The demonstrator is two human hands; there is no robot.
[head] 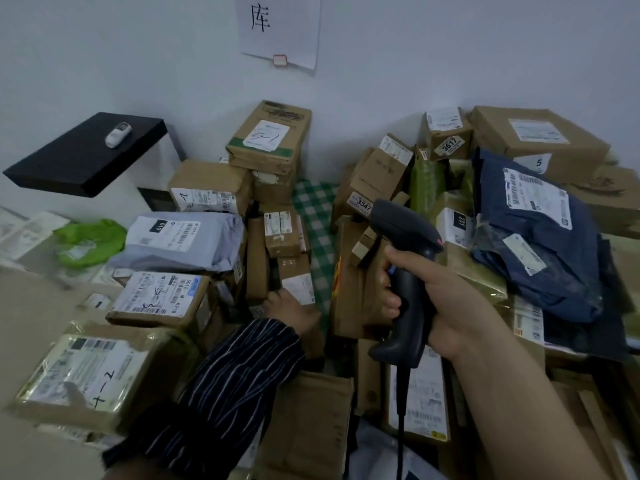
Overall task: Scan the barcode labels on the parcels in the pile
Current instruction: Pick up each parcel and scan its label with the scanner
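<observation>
White wall, bearing a paper sign (pixel 278 27), backs a pile of parcels (pixel 280 230) that spans the view. Far left: a black panel (pixel 86 154) carries a small white device (pixel 117 134), with a green bag (pixel 90 242) lower down. Left stack: a grey mailer (pixel 180 242) marked 010 sits behind a carton marked 3-3 (pixel 159 297), and a carton marked 4-2 (pixel 86 372) lies nearest the camera. Centre: a carton marked 5-1 (pixel 268 136) tops a column against the wall. The left hand (pixel 291 308), in a striped sleeve (pixel 225 386), reaches in beside that column and touches a small labelled carton (pixel 296 277) — its fingers are mostly hidden, so whether it grips cannot be told. A green checked cloth (pixel 315 216) shows between the stacks. Right of centre: the right hand (pixel 433 299) wraps round the handle of a black barcode scanner (pixel 405 244), whose head faces a carton marked 3347 (pixel 367 188); its cable (pixel 401 427) hangs down. Far right — a blue mailer (pixel 540 271) with a white label lies across cartons, just in front of a carton marked 5 (pixel 536 133).
</observation>
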